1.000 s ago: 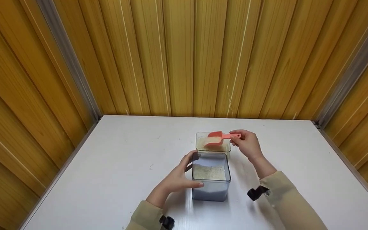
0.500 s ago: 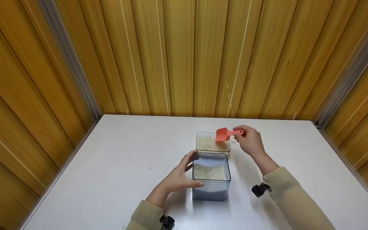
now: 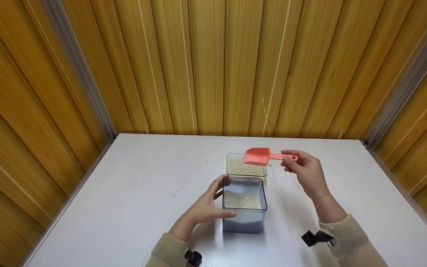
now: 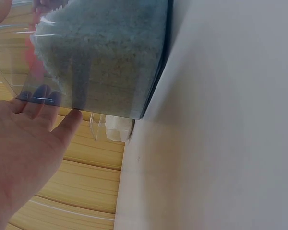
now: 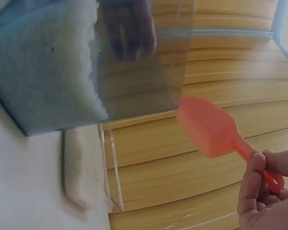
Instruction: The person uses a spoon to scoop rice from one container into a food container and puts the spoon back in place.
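Note:
My right hand (image 3: 308,174) pinches the handle of a coral-pink scoop (image 3: 257,156) between thumb and fingers. The scoop hangs in the air over the small clear container (image 3: 232,171), which holds pale grain. In the right wrist view, the scoop (image 5: 206,125) shows its underside; whatever lies in its bowl is hidden there, and it looks bare in the head view. My left hand (image 3: 208,207) holds the tall bluish see-through container (image 3: 244,221) at its left side, thumb on the near face and fingers at the far corner. Off-white, rice-like grain (image 4: 110,52) partly fills it.
Both containers stand on a white table (image 3: 154,185), the small one directly behind the tall one. Wood-patterned panels (image 3: 206,66) rise behind the table and at both sides. A few specks lie on the tabletop.
The scoop carried grain over the small container, tipped over it, then turned back level and lifted. My right hand has drawn back to the right with it. The left hand stayed put.

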Available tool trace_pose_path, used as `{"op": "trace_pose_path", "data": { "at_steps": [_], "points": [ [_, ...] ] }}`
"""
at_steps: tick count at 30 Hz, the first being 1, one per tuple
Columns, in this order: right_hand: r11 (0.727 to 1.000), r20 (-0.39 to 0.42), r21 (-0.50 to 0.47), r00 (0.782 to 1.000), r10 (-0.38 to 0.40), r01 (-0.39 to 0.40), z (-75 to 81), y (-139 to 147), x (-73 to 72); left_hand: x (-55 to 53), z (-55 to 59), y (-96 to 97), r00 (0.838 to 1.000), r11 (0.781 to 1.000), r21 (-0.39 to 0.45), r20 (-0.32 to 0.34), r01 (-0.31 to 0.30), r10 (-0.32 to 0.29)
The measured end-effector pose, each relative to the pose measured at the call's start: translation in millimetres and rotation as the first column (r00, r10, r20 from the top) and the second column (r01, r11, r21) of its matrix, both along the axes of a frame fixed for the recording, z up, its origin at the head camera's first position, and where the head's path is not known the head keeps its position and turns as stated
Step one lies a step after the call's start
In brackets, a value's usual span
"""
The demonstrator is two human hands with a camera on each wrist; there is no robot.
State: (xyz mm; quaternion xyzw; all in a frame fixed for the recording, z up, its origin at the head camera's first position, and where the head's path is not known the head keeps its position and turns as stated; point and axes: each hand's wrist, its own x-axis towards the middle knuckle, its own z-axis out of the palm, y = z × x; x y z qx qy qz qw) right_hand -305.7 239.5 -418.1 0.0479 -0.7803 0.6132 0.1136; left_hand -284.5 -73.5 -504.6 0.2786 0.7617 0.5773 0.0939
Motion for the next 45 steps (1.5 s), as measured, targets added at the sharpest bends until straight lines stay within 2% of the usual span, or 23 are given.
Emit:
{"op": "trace_pose_path", "data": {
  "at_steps": [3,6,11,16,25,31,38,45],
  "points": [
    [0.996,0.015,-0.03,0.996,0.086,-0.086,3.3,0,19.9,-0.2,0.8,-0.2,1.0,1.0,0.003,-0.004,0.0,0.0],
    [0.983,0.036,0.003,0.982,0.186,-0.186,2.5,-2,34.9,0.1,1.4,-0.5,1.0,1.0,0.002,-0.003,-0.005,0.005],
    [0.948,0.073,0.076,0.95,0.303,-0.308,-5.9,-9,46.7,0.1,1.1,-0.4,1.0,1.0,-0.007,-0.007,-0.014,0.014],
    [0.94,0.089,0.102,0.944,0.317,-0.325,-17.6,-16,46.4,0.1,1.0,0.1,1.0,1.0,-0.008,-0.009,-0.011,0.011],
    [0.931,0.104,0.196,0.951,0.293,-0.308,-31.2,-24,42.2,-0.6,0.5,1.0,1.0,1.0,-0.006,-0.025,-0.008,0.008],
    [0.914,0.128,0.259,0.949,0.287,-0.311,-29.9,-22,40.1,-1.8,1.1,0.3,1.0,1.0,-0.01,-0.025,-0.011,0.011],
    [0.899,0.164,0.27,0.937,0.309,-0.344,-28.0,-22,40.8,-3.2,0.4,-1.0,1.0,1.0,-0.007,-0.022,-0.005,0.005],
    [0.89,0.135,0.274,0.931,0.339,-0.364,-28.4,-18,42.0,-3.6,1.3,-4.3,1.0,1.0,-0.01,-0.006,0.001,-0.001]
  ]
}}
